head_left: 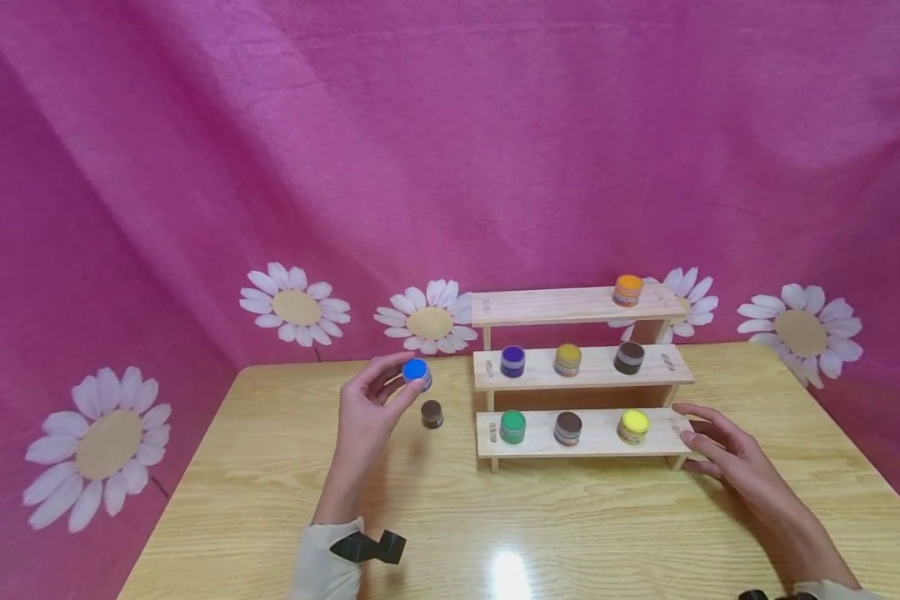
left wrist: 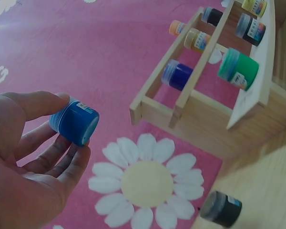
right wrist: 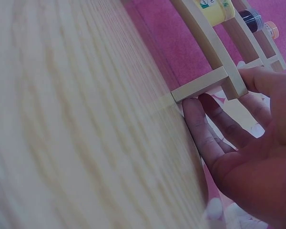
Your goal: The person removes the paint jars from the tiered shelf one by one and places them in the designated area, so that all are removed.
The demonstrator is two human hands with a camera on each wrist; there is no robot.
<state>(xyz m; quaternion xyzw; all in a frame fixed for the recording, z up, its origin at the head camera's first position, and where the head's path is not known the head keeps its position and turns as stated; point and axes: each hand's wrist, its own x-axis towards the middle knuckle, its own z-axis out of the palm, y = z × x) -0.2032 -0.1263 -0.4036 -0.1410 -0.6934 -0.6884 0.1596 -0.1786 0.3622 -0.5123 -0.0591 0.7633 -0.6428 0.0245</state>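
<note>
My left hand (head_left: pixel 367 412) pinches a small blue paint jar (head_left: pixel 417 374) between thumb and fingers, above the table and left of a three-tier wooden display rack (head_left: pixel 577 306). In the left wrist view the blue jar is tilted, its clear lid toward the palm. A dark paint jar (head_left: pixel 432 414) stands on the table just below that hand. My right hand (head_left: pixel 735 458) holds the right end of the rack's lowest tier. The right wrist view shows its thumb against the board's end (right wrist: pixel 236 83) and its fingertips (right wrist: pixel 191 106) by the foot.
An orange jar (head_left: pixel 627 291) is on the top tier. Purple (head_left: pixel 512 362), ochre (head_left: pixel 567 360) and dark (head_left: pixel 629 357) jars stand on the middle one. Green (head_left: pixel 512 427), dark brown (head_left: pixel 567 428) and yellow (head_left: pixel 633 426) jars fill the lowest. A pink flowered cloth (head_left: pixel 420 167) hangs behind the table (head_left: pixel 570 525).
</note>
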